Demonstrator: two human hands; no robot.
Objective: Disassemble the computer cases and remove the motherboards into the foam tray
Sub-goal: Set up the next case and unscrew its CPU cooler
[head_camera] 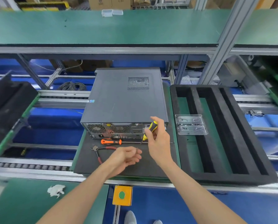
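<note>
A dark grey computer case [122, 101] lies flat on a black mat [89, 164], its rear ports facing me and its cover closed. My right hand [159, 143] grips a yellow-and-black screwdriver [151, 128], tip down, by the case's rear right corner. My left hand [127, 156] hovers palm-up over the mat with loosely curled fingers, and something small seems pinched at the fingertips. A black foam tray [222, 136] with long slots lies to the right of the case.
An orange screwdriver [110, 141] and red-handled cutters [101, 151] lie on the mat in front of the case. A clear plastic box [190, 124] of small parts sits on the foam tray. More black foam [7, 104] stands at left. A yellow button box [122, 195] is near me.
</note>
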